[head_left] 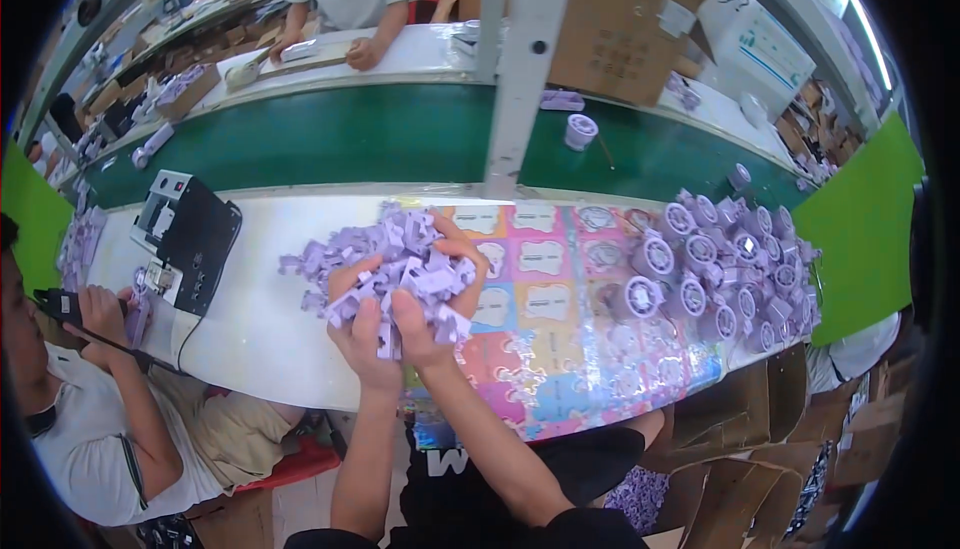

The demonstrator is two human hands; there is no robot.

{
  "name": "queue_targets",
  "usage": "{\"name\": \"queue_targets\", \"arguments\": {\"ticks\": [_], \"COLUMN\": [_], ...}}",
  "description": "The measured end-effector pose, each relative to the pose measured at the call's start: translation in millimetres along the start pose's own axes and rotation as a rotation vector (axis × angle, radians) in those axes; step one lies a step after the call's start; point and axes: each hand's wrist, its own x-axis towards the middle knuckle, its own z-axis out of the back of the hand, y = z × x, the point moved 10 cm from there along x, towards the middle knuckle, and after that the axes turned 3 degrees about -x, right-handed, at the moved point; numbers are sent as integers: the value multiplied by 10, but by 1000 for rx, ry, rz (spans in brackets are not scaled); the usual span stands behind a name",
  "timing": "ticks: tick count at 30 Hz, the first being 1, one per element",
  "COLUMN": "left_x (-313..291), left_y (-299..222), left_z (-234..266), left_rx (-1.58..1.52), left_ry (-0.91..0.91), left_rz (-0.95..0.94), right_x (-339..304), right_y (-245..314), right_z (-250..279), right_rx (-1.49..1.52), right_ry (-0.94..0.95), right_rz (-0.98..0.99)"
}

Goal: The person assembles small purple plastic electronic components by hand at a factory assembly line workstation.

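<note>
Scooping seems the step in hand, with the left fingers (pixel 352 274) and right fingers (pixel 478 264) curled around a heap of lilac plastic pieces (pixel 430 282), more loose pieces (pixel 345 249) just beyond them on the white surface (pixel 285 349), and the next move likely calling for a steady hold.

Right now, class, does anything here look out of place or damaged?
Mildly odd: a round lilac part sits on the green belt, away from the cluster of similar parts on the bench. No damage stands out, but the lilac pieces between left hand and right hand are too small to judge.
</note>
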Motion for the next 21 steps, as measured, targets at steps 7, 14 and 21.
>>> {"name": "queue_targets", "arguments": {"ticks": [7, 14, 21], "left_x": [206, 187, 280], "left_y": [300, 297, 189], "left_z": [96, 35, -136], "left_rx": [192, 324, 738], "left_ry": [10, 19, -34], "left_rz": [-81, -114, -151], "right_x": [-69, -11, 198], "right_y": [-493, -455, -526], "right_z": [-8, 125, 280], "right_rx": [-144, -419, -636], "right_ry": [11, 73, 50], "right_rz": [-193, -192, -301]}}
